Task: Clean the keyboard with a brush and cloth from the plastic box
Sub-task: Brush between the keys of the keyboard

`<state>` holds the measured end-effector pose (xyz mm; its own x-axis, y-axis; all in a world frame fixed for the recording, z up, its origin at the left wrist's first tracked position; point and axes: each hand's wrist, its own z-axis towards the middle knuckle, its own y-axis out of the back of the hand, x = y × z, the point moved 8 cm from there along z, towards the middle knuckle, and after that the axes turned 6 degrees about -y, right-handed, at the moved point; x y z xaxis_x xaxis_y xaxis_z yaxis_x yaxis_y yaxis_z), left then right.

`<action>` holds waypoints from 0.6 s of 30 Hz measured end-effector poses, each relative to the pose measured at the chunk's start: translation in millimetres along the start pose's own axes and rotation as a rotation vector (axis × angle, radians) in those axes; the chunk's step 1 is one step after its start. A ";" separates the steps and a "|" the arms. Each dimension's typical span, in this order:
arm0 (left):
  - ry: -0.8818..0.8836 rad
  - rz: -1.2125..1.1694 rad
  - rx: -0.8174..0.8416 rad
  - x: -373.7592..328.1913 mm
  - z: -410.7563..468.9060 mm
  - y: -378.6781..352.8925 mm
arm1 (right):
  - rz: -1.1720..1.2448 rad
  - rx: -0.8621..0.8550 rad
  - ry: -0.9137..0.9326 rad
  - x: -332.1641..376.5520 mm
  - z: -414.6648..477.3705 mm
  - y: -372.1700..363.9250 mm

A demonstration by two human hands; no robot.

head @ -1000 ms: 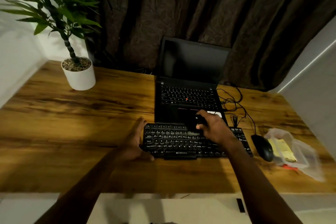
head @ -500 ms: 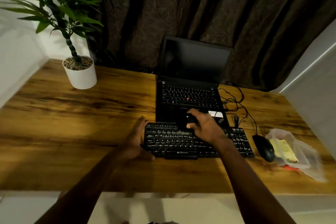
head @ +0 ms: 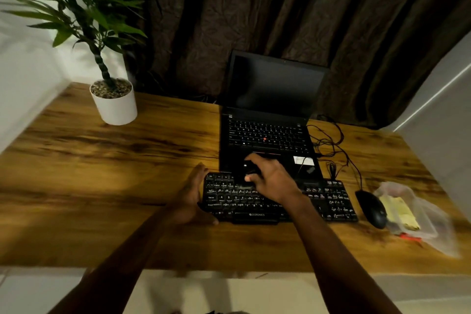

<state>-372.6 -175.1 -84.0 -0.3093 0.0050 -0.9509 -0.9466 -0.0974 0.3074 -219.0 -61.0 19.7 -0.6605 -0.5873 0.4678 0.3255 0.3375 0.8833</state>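
Where the keyboard (head: pixel 328 201) lies: flat on the desk (head: pixel 127 160), its far edge just before the laptop (head: pixel 267 135)
Left hand (head: pixel 191 199): fingers straight and together against the keyboard's left end, thumb along its near edge
Right hand (head: pixel 272 181): fingers curled round a small dark brush (head: pixel 248 169) over the upper-left keys; bristles too blurred to make out
Box (head: pixel 430 214): clear, at the desk's right end, just beside the mouse (head: pixel 372 208)
Cloth (head: pixel 401 211): yellow, inside the box
Plant (head: pixel 112 104): white pot, far left, well apart from the keyboard
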 end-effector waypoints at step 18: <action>-0.043 -0.121 0.023 22.5 8.0 -6.8 | 0.066 0.011 -0.020 6.9 2.6 -2.0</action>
<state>-373.8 -166.4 -107.3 -0.1955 0.0582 -0.9790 -0.9790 -0.0711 0.1912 -226.0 -63.7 21.0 -0.6512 -0.5488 0.5243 0.3617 0.3829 0.8500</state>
